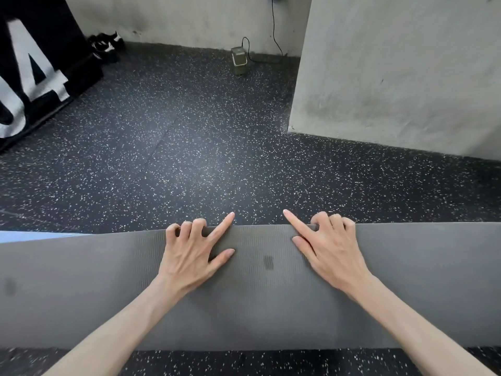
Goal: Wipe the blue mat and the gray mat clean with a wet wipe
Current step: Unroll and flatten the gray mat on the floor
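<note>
My two bare forearms (pixel 116 321) enter from the bottom edge and are nearest the lens, reaching forward over the gray mat (pixel 420 280). The mat lies across the speckled rubber floor (pixel 189 158), filling the lower half of the view from side to side.

Grip state: the left hand (pixel 195 253) has its middle, ring and little fingers curled over the far edge of the gray mat, index finger extended along that edge and thumb flat on the top surface. The right hand (pixel 328 248) mirrors it, fingers hooked over the same edge just beside the left. Both hands grip the mat; neither holds a wipe.

The blue mat (pixel 32 236) shows only as a pale strip at far left, past the gray mat's far edge. No wet wipe is visible.

I judge the step in hand to be repositioning or turning the gray mat.

Procedure notes:
1. Move both hands together so the edge stays straight and the foam does not crease.
2. Lift the edge clear of the floor; the rubber probably drags on the mat.
3. Note the dark smudge (pixel 268 263) between the hands and a second dark mark (pixel 10 287) near the left margin; both need wiping.

Background: a small green device with a cable (pixel 238 61) by the wall.
</note>
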